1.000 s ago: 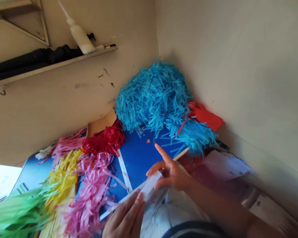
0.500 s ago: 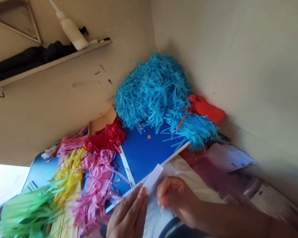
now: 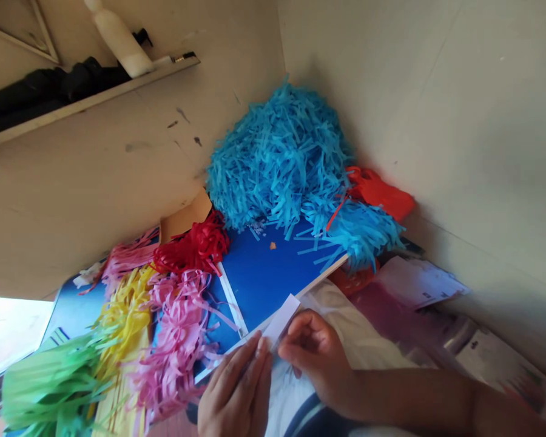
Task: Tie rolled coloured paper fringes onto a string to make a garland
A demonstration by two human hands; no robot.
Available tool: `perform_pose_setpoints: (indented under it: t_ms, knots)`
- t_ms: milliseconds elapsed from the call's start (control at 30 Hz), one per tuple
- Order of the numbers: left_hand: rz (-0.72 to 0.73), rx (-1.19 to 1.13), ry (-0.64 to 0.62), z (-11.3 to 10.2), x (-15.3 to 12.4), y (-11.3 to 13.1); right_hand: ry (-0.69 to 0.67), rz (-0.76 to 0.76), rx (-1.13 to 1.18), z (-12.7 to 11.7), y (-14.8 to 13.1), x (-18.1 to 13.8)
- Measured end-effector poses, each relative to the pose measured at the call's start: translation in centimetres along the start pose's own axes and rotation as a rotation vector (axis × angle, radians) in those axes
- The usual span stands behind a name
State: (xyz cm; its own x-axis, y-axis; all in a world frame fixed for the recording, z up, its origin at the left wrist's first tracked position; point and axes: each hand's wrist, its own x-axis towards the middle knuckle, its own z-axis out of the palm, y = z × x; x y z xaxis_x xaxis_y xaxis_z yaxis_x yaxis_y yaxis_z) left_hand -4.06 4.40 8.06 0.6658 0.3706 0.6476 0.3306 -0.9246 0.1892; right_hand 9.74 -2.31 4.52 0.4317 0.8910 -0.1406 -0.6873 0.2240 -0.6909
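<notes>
My left hand (image 3: 237, 385) is closed on a white paper strip (image 3: 281, 318), which sticks out past the fingertips toward the upper right. Close to the strip's right side is my right hand (image 3: 317, 352), its fingers curled in. Whatever those fingers hold, if anything, is hidden. Both hands are over my lap, at the near edge of the blue tabletop (image 3: 260, 276). Pink fringed paper (image 3: 175, 346) lies left of my left hand.
A large heap of blue shredded paper (image 3: 277, 158) fills the corner. Red (image 3: 193, 246), yellow (image 3: 127, 300) and green (image 3: 50, 379) fringed papers lie to the left, orange-red paper (image 3: 384, 194) to the right. A shelf (image 3: 164, 65) on the wall carries a white bottle (image 3: 121, 39).
My right hand has moved slightly left and up, closer to the paper strip. The left hand keeps its hold on the strip. The view has shifted a little.
</notes>
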Motion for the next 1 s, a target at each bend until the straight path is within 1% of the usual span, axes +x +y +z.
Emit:
perform_pose_setpoints:
  t_ms: [133,300,433,633,767,933,1000]
  knots:
    - [0.017,0.005,0.004,0.2,0.1,0.0,0.057,-0.039,-0.013,0.0,-0.1,0.0]
    - [0.066,0.016,0.005,0.6,-0.1,-0.5,0.066,-0.067,-0.035,0.2,-0.4,0.1]
    - [0.048,0.029,0.023,0.7,-0.2,-0.2,0.094,-0.069,-0.062,0.7,-0.5,0.0]
    - [-0.046,0.078,0.090,0.8,-0.2,0.6,0.107,-0.047,-0.090,1.1,-0.5,0.1]
    - [-0.016,0.026,0.028,0.7,-1.1,-0.2,0.116,-0.047,-0.114,1.0,-0.5,0.1]
    - [0.007,0.191,-0.015,0.6,-1.7,-1.2,0.054,-0.081,-0.070,0.8,-0.4,0.3]
    - [0.003,0.212,-0.039,0.6,-1.6,-1.3,0.044,-0.092,-0.068,0.8,-0.4,0.3]
